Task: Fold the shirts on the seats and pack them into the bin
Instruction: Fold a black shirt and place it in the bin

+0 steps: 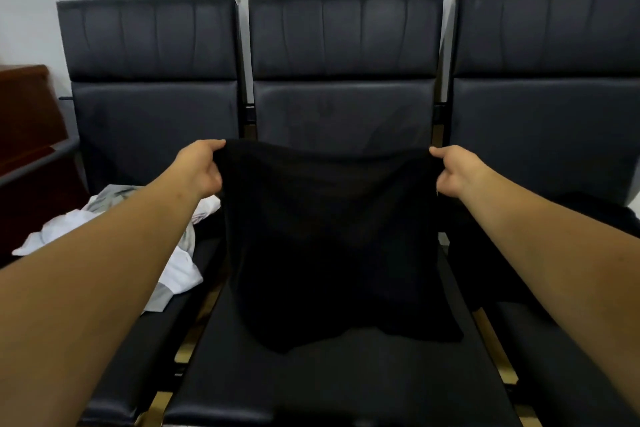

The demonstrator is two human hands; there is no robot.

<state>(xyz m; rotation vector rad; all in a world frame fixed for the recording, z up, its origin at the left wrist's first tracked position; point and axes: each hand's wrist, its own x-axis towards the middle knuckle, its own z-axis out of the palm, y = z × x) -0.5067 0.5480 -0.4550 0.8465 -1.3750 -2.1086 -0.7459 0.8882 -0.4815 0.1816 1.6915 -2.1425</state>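
Black seats (pixel 346 45); both arms outstretched, left hand (pixel 201 166) and right hand (pixel 457 170) pinch black shirt (pixel 332 236) (taut).

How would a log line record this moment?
left hand, right hand: grip black shirt | over middle seat | white shirt: left seat

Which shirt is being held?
The black shirt, gripped at its top corners by left hand and right hand; the white shirt lies crumpled on the left seat.

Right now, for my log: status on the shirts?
Left hand, right hand pinch black shirt over middle seat. White shirt crumpled, left seat. Bin unseen.
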